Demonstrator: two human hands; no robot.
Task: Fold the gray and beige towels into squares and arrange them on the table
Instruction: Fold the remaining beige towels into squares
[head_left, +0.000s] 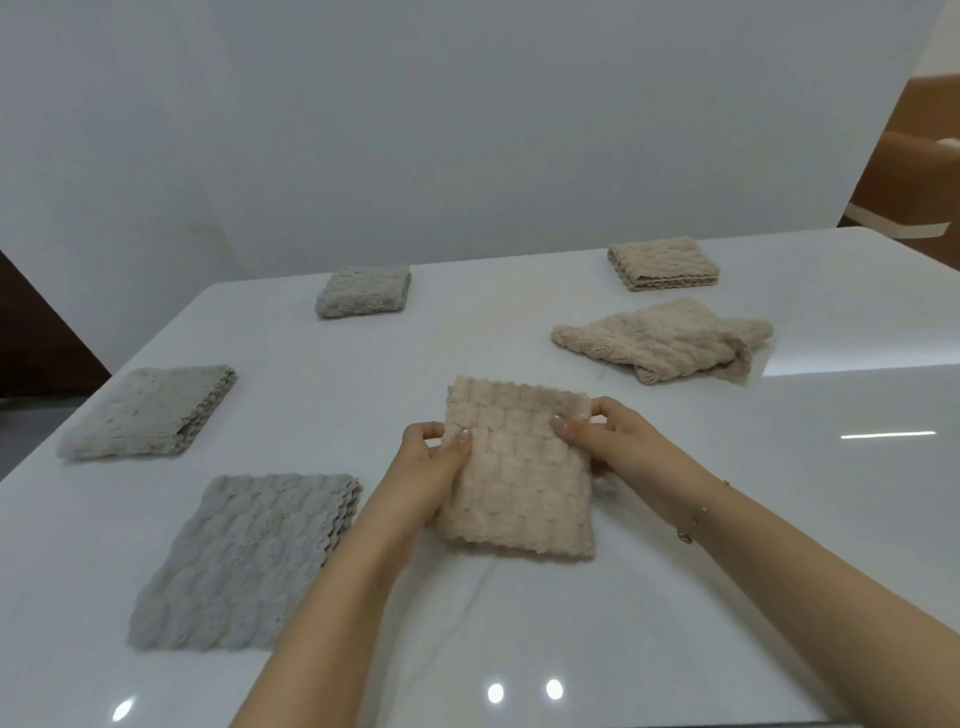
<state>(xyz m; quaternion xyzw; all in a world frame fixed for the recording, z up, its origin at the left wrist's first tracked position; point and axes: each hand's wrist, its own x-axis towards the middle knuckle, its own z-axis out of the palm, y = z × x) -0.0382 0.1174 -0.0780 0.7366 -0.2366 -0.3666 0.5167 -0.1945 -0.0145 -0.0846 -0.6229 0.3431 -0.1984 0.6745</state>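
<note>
A folded beige towel (519, 467) lies in the middle of the white table (727, 519). My left hand (431, 467) grips its left edge and my right hand (608, 441) grips its upper right edge, thumbs on top. Three gray towels folded into squares lie along the left: near (249, 561), middle (150, 410) and far (363, 290). A folded beige square (664, 262) sits at the far right. A crumpled, unfolded beige towel (670, 338) lies just in front of it.
A pale wall (415, 130) stands behind the table's far edge. Brown furniture (914, 156) shows at the upper right, and a dark floor area (41, 332) past the left edge. A thin bracelet (691, 519) is on my right wrist.
</note>
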